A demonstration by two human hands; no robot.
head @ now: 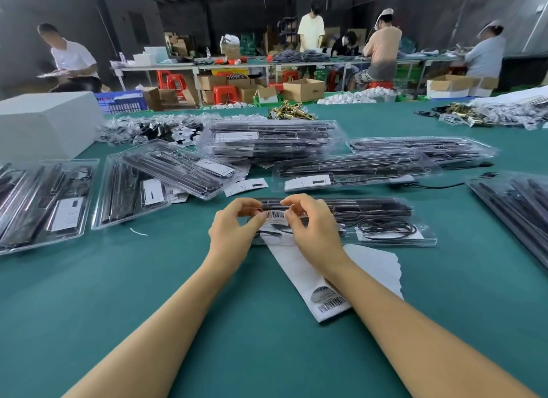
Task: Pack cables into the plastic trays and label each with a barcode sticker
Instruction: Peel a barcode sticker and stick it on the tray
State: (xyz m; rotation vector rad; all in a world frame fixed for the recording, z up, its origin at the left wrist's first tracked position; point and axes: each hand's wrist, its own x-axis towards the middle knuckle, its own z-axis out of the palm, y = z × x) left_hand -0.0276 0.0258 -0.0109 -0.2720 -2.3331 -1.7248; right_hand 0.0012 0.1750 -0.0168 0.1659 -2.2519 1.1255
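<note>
A small white barcode sticker [275, 214] is stretched between my two hands, just above the left end of a clear plastic tray [385, 240]. My left hand [234, 234] pinches the sticker's left edge and my right hand [311, 228] pinches its right edge. The tray lies flat on the green table [148, 279] and holds black rods and a coiled black cable [385, 228]. A white backing sheet [299, 276] with more barcode stickers [330, 304] lies under my right wrist.
Packed clear trays lie in stacks at the left [41, 202], centre [267, 139] and right [516, 208]. A white box [44, 122] stands far left. Bagged small parts [148, 130] and gold fittings [289, 110] lie farther back. People work at distant tables.
</note>
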